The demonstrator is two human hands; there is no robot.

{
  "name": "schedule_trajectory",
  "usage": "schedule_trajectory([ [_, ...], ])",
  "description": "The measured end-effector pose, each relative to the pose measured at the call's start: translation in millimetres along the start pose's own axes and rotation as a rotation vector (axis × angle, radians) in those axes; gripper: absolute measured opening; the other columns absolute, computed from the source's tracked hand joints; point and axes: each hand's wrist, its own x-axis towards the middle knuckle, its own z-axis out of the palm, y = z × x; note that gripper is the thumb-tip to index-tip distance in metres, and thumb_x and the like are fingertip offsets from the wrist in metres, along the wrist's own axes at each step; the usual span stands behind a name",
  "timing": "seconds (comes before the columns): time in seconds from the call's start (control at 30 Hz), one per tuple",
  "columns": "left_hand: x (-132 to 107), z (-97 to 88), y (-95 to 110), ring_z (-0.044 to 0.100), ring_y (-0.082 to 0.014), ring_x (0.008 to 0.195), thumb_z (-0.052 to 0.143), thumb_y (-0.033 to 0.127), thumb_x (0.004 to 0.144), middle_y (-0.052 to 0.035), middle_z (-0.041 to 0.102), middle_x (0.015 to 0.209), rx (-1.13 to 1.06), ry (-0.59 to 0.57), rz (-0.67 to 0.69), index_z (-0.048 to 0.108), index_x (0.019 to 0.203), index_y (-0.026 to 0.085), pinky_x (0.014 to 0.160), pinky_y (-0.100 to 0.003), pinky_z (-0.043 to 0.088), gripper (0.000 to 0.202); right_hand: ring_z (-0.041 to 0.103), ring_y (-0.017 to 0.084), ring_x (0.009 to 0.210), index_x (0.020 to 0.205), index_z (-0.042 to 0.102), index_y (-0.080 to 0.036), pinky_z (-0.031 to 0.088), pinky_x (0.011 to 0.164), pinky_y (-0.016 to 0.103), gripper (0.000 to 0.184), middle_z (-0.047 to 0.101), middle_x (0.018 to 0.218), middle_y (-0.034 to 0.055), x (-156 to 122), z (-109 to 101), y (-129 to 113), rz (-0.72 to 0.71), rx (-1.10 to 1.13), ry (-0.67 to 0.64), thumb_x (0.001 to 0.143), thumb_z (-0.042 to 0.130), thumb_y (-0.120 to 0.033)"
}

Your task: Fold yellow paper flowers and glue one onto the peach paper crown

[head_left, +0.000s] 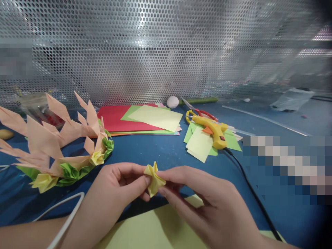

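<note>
A small folded yellow paper flower [155, 180] is pinched between my two hands, above the near edge of the table. My left hand [116, 193] grips its left side with thumb and forefinger. From the right, my right hand [207, 200] squeezes the opposite petals between thumb and fingertips. Below the hands lies a large pale yellow paper sheet [145, 230]. To the left stands a ring of pointed peach paper shapes [43, 136], trimmed with green paper leaves [74, 173] and yellow paper flowers [44, 182].
Stacked red, green and yellow paper [124, 117] lies at the back middle. A yellow glue gun [211, 128] rests on small paper pieces [199, 143], its black cord [249, 186] running toward me. Red-handled scissors [207, 114] and a white ball [173, 101] sit before a perforated metal screen [145, 52].
</note>
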Motion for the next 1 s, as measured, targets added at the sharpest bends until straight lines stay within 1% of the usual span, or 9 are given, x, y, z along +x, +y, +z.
schedule_trajectory([
  [0.13, -0.3, -0.7, -1.5, 0.064, -0.0185, 0.054, 0.074, 0.035, 0.067, -0.0001, 0.068, 0.052, -0.014, 0.004, -0.003, 0.077, 0.082, 0.019, 0.053, -0.027, 0.052, 0.022, 0.07, 0.012, 0.075, 0.094, 0.069, -0.02, 0.056, 0.07, 0.017, 0.017, 0.076, 0.084, 0.0024, 0.5, 0.9, 1.9, -0.091, 0.023, 0.031, 0.086, 0.06, -0.008],
  [0.23, -2.6, -2.9, -5.3, 0.06, -0.0156, 0.05, 0.074, 0.029, 0.066, 0.0008, 0.068, 0.054, -0.025, 0.004, -0.022, 0.076, 0.079, 0.019, 0.049, -0.024, 0.05, 0.017, 0.07, 0.013, 0.081, 0.092, 0.068, -0.021, 0.056, 0.071, 0.019, 0.02, 0.074, 0.088, 0.0034, 2.6, 1.8, 1.6, -0.15, 0.044, 0.05, 0.086, 0.059, -0.004],
  [0.33, -4.5, -5.0, -8.1, 0.055, -0.0107, 0.048, 0.074, 0.019, 0.066, 0.0033, 0.067, 0.055, -0.049, -0.015, -0.053, 0.073, 0.073, 0.02, 0.046, -0.019, 0.045, 0.007, 0.069, 0.013, 0.083, 0.096, 0.067, -0.022, 0.055, 0.074, 0.019, 0.023, 0.073, 0.091, 0.0028, 3.0, 2.3, 1.3, -0.159, 0.023, 0.042, 0.086, 0.058, -0.003],
  [0.4, -4.9, -5.8, -9.0, 0.054, -0.0094, 0.048, 0.073, 0.017, 0.068, 0.0045, 0.065, 0.054, -0.064, -0.038, -0.057, 0.07, 0.071, 0.02, 0.045, -0.016, 0.042, 0.005, 0.069, 0.012, 0.083, 0.097, 0.066, -0.023, 0.055, 0.074, 0.018, 0.025, 0.073, 0.091, 0.003, 2.8, 2.4, 1.3, -0.177, 0.007, 0.036, 0.086, 0.056, -0.003],
  [0.63, -3.4, -5.4, -10.2, 0.054, -0.0102, 0.051, 0.071, 0.024, 0.074, 0.0035, 0.063, 0.057, -0.035, -0.118, -0.011, 0.066, 0.074, 0.018, 0.047, -0.017, 0.042, 0.008, 0.068, 0.015, 0.083, 0.098, 0.065, -0.023, 0.057, 0.074, 0.022, 0.026, 0.071, 0.091, 0.0048, 3.2, 1.5, 3.0, -0.187, -0.034, -0.015, 0.088, 0.049, -0.005],
  [0.73, -3.9, -6.0, -9.7, 0.055, -0.0094, 0.052, 0.071, 0.018, 0.073, 0.0046, 0.063, 0.057, -0.058, -0.114, -0.01, 0.067, 0.073, 0.018, 0.05, -0.017, 0.044, 0.004, 0.067, 0.015, 0.086, 0.102, 0.065, -0.02, 0.057, 0.077, 0.021, 0.024, 0.069, 0.095, 0.007, 3.0, 2.3, 5.0, -0.188, -0.021, -0.044, 0.088, 0.051, -0.006],
  [0.83, -4.5, -7.2, -8.2, 0.055, -0.0076, 0.052, 0.07, 0.012, 0.071, 0.0069, 0.063, 0.057, -0.095, -0.092, -0.029, 0.068, 0.071, 0.02, 0.051, -0.015, 0.044, 0.008, 0.067, 0.016, 0.091, 0.108, 0.064, -0.019, 0.056, 0.082, 0.022, 0.028, 0.068, 0.101, 0.0082, 3.3, 3.6, 7.4, -0.195, -0.036, -0.056, 0.085, 0.057, -0.006],
  [0.9, -4.3, -7.1, -6.5, 0.056, -0.0077, 0.053, 0.069, 0.013, 0.073, 0.0072, 0.063, 0.056, -0.097, -0.089, -0.032, 0.067, 0.07, 0.02, 0.05, -0.015, 0.043, 0.008, 0.067, 0.015, 0.093, 0.11, 0.063, -0.021, 0.055, 0.083, 0.023, 0.033, 0.068, 0.102, 0.0073, 3.8, 3.9, 8.2, -0.197, -0.055, -0.055, 0.083, 0.054, -0.003],
  [1.0, -3.4, -5.1, -2.6, 0.055, -0.0078, 0.052, 0.069, 0.014, 0.075, 0.007, 0.064, 0.053, -0.092, -0.105, -0.035, 0.065, 0.067, 0.019, 0.048, -0.015, 0.043, 0.01, 0.066, 0.013, 0.091, 0.109, 0.063, -0.023, 0.054, 0.083, 0.02, 0.036, 0.068, 0.099, 0.0055, 4.3, 3.2, 7.2, -0.21, -0.04, -0.058, 0.085, 0.048, -0.001],
])
